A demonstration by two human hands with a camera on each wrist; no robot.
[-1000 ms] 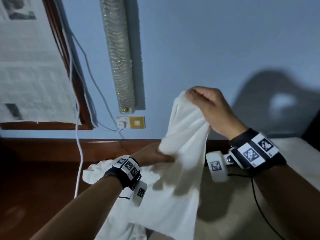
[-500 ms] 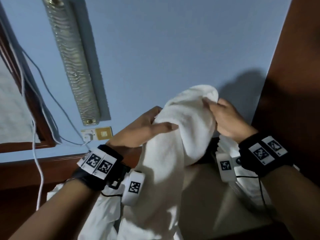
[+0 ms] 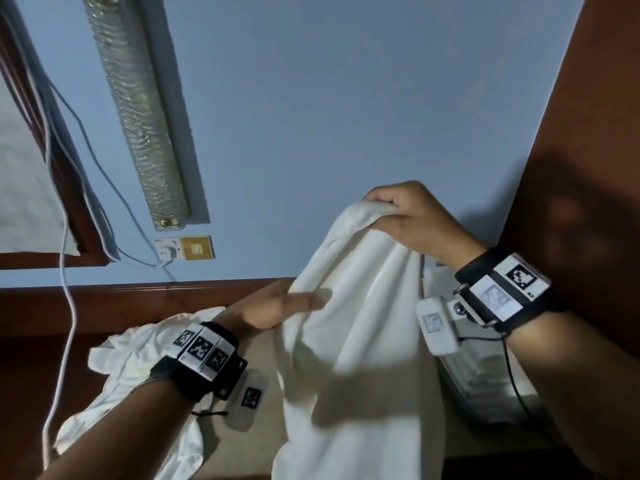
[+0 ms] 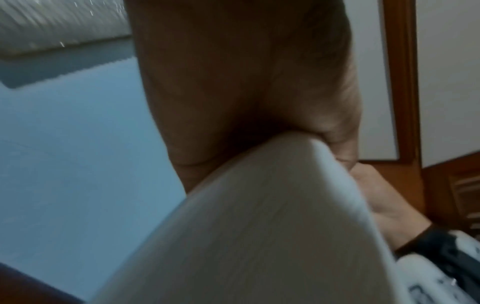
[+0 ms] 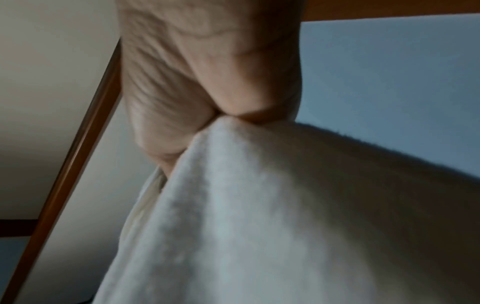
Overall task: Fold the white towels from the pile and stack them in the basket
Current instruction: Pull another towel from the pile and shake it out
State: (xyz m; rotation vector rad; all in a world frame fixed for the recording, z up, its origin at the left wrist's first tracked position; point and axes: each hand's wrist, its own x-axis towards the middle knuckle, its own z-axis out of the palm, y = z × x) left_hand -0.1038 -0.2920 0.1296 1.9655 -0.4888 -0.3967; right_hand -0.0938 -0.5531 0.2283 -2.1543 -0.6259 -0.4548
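A white towel [image 3: 360, 323] hangs in front of me, lifted off the surface. My right hand [image 3: 384, 207] grips its bunched top edge, highest in the head view; the right wrist view shows the towel [image 5: 259, 205] squeezed in the right hand [image 5: 228, 117]. Lower left, my left hand [image 3: 298, 299] pinches the towel's side edge, thumb across the front. The left wrist view has the cloth [image 4: 259, 226] wedged between thumb and fingers of the left hand [image 4: 298, 133]. The pile of crumpled white towels [image 3: 138, 358] lies behind my left wrist. A white ribbed thing [image 3: 485, 386], perhaps the basket, sits under my right wrist, mostly hidden.
A beige surface [image 3: 249, 441] lies under the towels. A blue wall is close ahead, with a silver duct [image 3: 138, 116], a wall socket [image 3: 183, 249] and a white cable [image 3: 65, 271] hanging at the left. A dark wooden panel [image 3: 571, 168] stands at the right.
My right hand has lifted the towel's top edge higher and closed on it. My left hand dropped from the towel's top to its side edge, and the cloth now hangs longer.
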